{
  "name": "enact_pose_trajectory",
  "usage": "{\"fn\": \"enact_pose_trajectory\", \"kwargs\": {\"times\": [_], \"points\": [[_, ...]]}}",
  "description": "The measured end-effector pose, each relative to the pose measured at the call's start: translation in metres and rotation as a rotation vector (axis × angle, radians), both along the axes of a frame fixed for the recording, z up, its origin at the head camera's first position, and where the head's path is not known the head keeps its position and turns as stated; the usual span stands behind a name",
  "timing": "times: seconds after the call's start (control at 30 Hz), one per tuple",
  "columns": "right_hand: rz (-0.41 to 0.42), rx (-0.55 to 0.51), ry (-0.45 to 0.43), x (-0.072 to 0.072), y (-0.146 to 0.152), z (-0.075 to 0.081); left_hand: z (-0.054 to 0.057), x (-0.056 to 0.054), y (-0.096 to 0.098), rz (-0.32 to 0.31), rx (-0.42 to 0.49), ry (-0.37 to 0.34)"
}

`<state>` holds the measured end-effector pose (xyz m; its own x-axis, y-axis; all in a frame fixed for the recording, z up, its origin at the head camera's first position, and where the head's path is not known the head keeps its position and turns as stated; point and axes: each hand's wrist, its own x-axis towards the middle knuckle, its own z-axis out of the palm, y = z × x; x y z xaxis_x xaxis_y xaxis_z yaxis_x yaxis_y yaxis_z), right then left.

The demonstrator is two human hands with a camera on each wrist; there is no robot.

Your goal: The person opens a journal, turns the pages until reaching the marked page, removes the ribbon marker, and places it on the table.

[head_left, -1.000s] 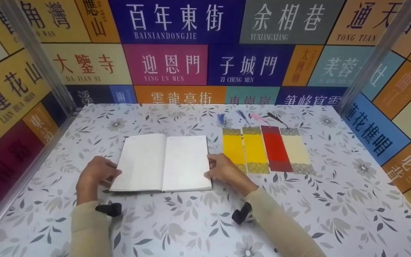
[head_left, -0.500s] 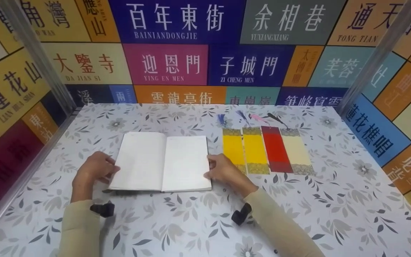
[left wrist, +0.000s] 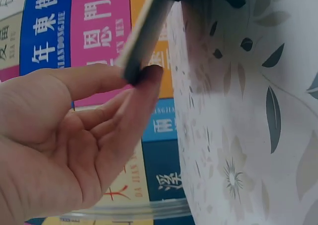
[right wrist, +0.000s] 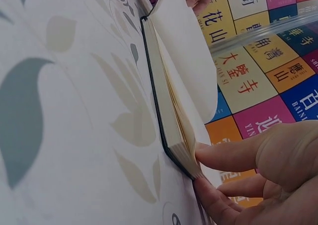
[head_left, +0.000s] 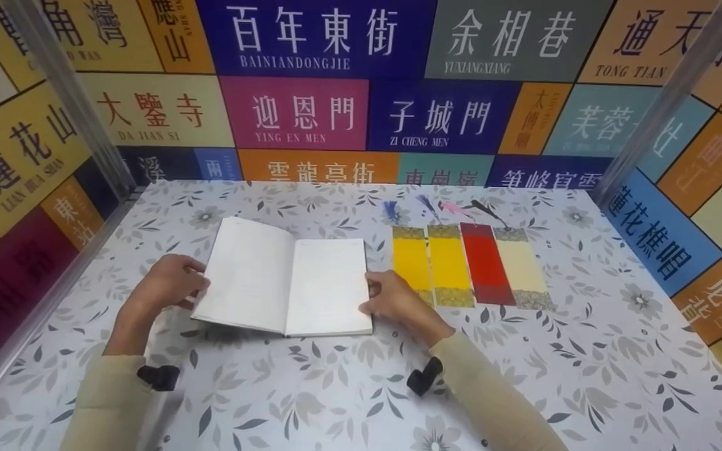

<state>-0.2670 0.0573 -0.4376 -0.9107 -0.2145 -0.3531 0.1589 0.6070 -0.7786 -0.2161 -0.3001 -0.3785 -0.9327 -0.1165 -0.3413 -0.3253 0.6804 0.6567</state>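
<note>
An open notebook with blank white pages lies on the flowered table in the head view. Its left half is raised off the table at a slant. My left hand pinches the outer edge of that raised half; in the left wrist view the thumb and fingers meet at the dark cover's corner. On the other side, my right hand grips the right edge. The right wrist view shows its thumb on the page block and its fingers under the dark cover.
Several tasselled bookmarks lie in a row right of the notebook: a yellow one, another yellow one, a red one and a cream one. Walls with coloured sign panels surround the table.
My left hand has moved up and a little left, and the notebook's left half has tilted up from the table. The right hand has stayed at the right edge.
</note>
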Motion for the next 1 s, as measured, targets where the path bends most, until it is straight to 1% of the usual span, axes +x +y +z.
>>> {"fn": "enact_pose_trajectory", "kwargs": {"times": [0.13,0.2,0.3,0.47,0.53,0.6,0.7,0.77,0.83,0.9,1.0], "points": [[0.006,-0.022,0.005,0.000,0.002,-0.001,0.003,0.004,0.007,0.005,0.060,0.090],[0.013,-0.026,0.016,0.000,0.003,-0.002,0.004,0.006,0.009,0.003,0.102,0.124],[0.025,-0.046,0.035,0.000,0.004,-0.003,0.004,0.008,0.012,0.019,0.164,0.158],[0.045,-0.102,0.063,0.001,0.004,-0.006,0.003,0.011,0.021,0.071,0.269,0.214],[0.050,-0.099,0.066,0.001,0.004,-0.005,0.004,0.013,0.025,0.079,0.305,0.229],[0.049,-0.094,0.058,0.001,0.003,-0.005,0.006,0.014,0.029,0.071,0.314,0.242],[0.042,-0.101,0.032,0.001,0.003,-0.004,0.008,0.015,0.035,0.026,0.289,0.280],[0.022,-0.124,-0.001,0.001,0.004,-0.004,0.009,0.014,0.038,-0.024,0.287,0.310],[0.002,-0.129,-0.020,0.000,0.005,-0.004,0.009,0.012,0.043,-0.083,0.310,0.347],[-0.012,-0.112,-0.020,-0.003,0.008,-0.005,0.009,0.010,0.049,-0.140,0.355,0.367],[-0.022,-0.093,-0.019,-0.008,0.011,-0.007,0.007,0.008,0.058,-0.227,0.377,0.388]]}}
